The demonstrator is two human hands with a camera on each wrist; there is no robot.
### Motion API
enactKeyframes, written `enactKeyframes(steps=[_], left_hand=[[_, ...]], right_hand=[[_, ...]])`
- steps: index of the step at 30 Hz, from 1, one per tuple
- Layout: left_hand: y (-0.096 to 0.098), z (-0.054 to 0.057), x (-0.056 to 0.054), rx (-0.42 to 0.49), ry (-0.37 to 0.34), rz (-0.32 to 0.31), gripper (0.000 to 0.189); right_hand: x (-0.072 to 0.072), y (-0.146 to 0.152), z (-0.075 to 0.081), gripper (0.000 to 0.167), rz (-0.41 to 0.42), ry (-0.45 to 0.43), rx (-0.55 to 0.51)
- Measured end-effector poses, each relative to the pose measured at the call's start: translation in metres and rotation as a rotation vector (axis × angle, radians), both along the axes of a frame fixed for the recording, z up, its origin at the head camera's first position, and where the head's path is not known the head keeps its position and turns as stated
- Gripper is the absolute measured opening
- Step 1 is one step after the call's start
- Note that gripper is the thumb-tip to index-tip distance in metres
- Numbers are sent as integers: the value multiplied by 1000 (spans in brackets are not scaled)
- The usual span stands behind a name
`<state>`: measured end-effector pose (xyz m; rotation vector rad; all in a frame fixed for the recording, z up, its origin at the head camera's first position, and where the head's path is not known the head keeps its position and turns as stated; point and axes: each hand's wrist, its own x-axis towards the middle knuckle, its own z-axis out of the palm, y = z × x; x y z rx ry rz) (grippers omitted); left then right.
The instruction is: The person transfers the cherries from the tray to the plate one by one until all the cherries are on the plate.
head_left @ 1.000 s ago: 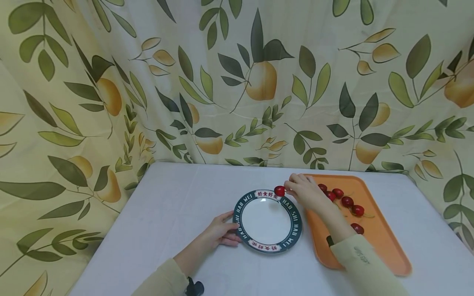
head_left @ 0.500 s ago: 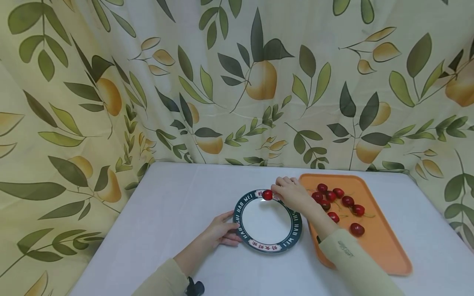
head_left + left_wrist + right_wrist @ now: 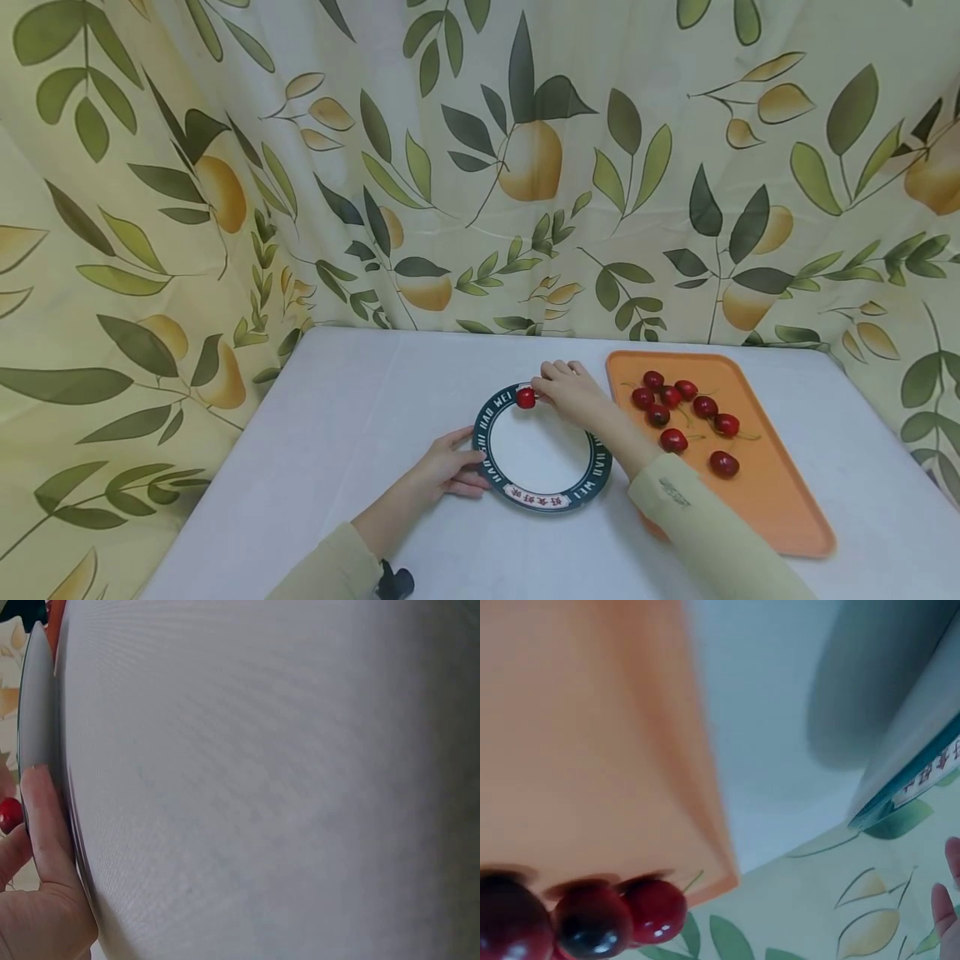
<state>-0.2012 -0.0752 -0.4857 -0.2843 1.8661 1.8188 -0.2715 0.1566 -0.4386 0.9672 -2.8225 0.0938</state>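
A white plate (image 3: pixel 540 450) with a dark green lettered rim lies in the middle of the table in the head view. My left hand (image 3: pixel 450 468) grips its left edge, thumb over the rim; the left wrist view shows fingers (image 3: pixel 46 825) along the plate's underside. Between thumb and fingertips, my right hand (image 3: pixel 573 398) pinches a red cherry (image 3: pixel 526 398) by its stem end. That cherry overlaps the plate's far rim. Only fingertips (image 3: pixel 942 907) of the right hand show in the right wrist view.
An orange tray (image 3: pixel 780 508) stands right of the plate, under my right forearm, with several dark red cherries (image 3: pixel 705 407) on it. White cloth covers the table (image 3: pixel 360 392). A curtain (image 3: pixel 480 225) printed with leaves and fruit hangs behind.
My right hand has moved left from beside the tray, bringing the cherry over the plate's far rim. More cherries on the tray are uncovered. The left hand and plate have stayed put.
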Motion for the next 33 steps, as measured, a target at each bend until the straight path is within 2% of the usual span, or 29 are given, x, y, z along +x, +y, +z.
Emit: enactKeyframes(steps=[9, 13, 24, 33], left_hand=[[0, -1, 0, 2, 1, -8, 65], [-1, -2, 0, 6, -2, -7, 65], [-1, -2, 0, 16, -7, -15, 66], [-1, -3, 0, 14, 4, -15, 65]], right_hand=[[-4, -13, -4, 17, 42, 15, 84], [-6, -17, -8, 17, 36, 0, 112], [-5, -21, -11, 15, 20, -50, 112], [-4, -23, -10, 14, 18, -46, 102]])
